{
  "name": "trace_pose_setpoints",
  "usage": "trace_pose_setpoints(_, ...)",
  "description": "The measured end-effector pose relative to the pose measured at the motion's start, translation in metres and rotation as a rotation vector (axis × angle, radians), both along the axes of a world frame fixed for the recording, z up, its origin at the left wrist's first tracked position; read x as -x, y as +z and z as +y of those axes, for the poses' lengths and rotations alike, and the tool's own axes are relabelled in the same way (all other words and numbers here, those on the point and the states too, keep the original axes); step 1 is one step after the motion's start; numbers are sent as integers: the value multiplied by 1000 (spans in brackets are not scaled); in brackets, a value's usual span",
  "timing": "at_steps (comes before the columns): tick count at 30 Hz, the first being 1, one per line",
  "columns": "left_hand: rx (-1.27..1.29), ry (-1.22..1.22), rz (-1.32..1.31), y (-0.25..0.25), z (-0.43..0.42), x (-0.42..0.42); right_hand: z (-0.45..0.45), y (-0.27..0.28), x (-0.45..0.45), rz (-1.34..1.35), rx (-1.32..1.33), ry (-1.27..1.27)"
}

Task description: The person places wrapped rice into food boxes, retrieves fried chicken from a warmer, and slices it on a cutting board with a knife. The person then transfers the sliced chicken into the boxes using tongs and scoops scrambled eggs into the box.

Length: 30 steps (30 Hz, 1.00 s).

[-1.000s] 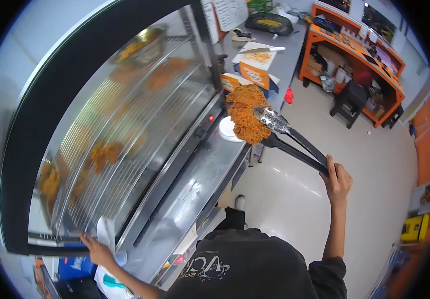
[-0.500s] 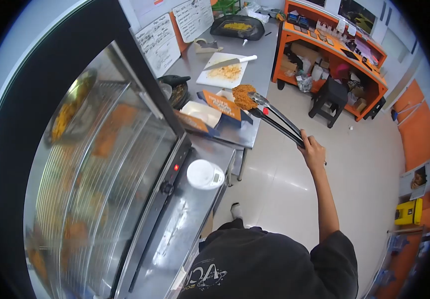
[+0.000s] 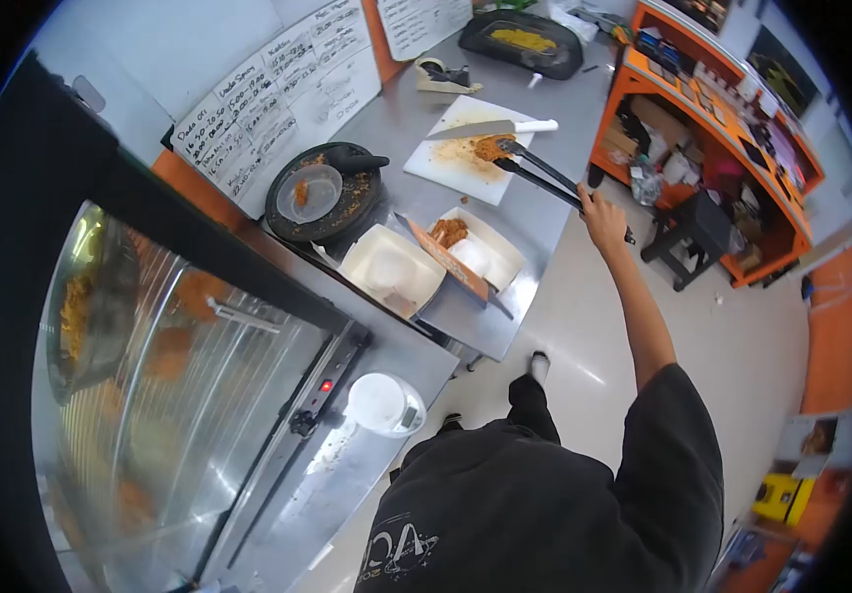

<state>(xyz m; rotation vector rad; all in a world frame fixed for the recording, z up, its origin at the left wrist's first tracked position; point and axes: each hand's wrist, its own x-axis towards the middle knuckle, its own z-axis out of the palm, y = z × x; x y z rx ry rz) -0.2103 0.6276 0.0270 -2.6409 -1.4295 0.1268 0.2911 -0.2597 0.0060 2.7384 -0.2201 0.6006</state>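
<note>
Golden-brown breaded chicken [image 3: 491,147], partly hidden by black metal tongs [image 3: 559,175] pinched in the right hand [image 3: 604,219], at the white rectangular cutting board [image 3: 461,183]; contact unclear. Grey metal table [image 3: 562,111] beneath. Left, cropped black-framed glass cabinet [image 3: 184,445], contents blurred; far right, orange shelving [image 3: 620,99].

Right arm [image 3: 646,321]: extended forward, hand closed in a grip.
The upper arm reaches ahead from the shoulder; the forearm angles slightly inward toward the body's midline. The wrist [image 3: 621,255] is nearly in line with the forearm. The right hand [image 3: 602,221] is positioned ahead of the torso [image 3: 505,509], toward its right side, with fingers [image 3: 589,202] curled.
</note>
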Motion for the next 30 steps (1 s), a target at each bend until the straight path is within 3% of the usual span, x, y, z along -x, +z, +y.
trace_pose_setpoints(6, 563, 58, -69, -54, -169, 6, -91, -23, -116, 56, 112, 258)
trace_pose_setpoints(7, 481, 37, -259, -40, -244, -20, -109, -22, -130, 89, 102, 292)
trace_pose_setpoints(11, 691, -47, -178, -37, -388, -37, -190, 11, -167, 277, 92, 429)
trace_pose_setpoints(13, 738, -93, -396, -10, -449, -73, -229, 31, -184, 369, -3, 465)
trace_pose_setpoints(15, 757, -39, -511, -32, -475, -47, -244, 72, -198, 470, -45, 518)
trace_pose_setpoints(16, 764, 195, -324, -13, -496, -53, -241, 92, -207, 552, -143, 437)
trace_pose_setpoints(18, 709, 238, -240, 30, -540, -81, -204, 129, -224, 684, -332, 329)
trace_pose_setpoints(22, 538, 130, -400, 134, -603, -178, -91, 87, -280, 463, -777, 971)
trace_pose_setpoints(24, 388, 78, -623, 161, -621, -222, 8, 69, -290, 491, -765, 951)
trace_pose_setpoints(25, 312, 49, -729, 167, -621, -241, 49, 49, -303, 417, -787, 1150)
trace_pose_setpoints(27, 163, -73, -888, 156, -610, -278, 128, 25, -320, 539, -867, 1299)
trace_pose_setpoints(28, 87, -119, -963, 151, -609, -293, 165, -3, -330, 428, -835, 1325)
trace_pose_setpoints(30, 24, -91, -858, 148, -612, -322, 216, 13, -329, 531, -724, 1253)
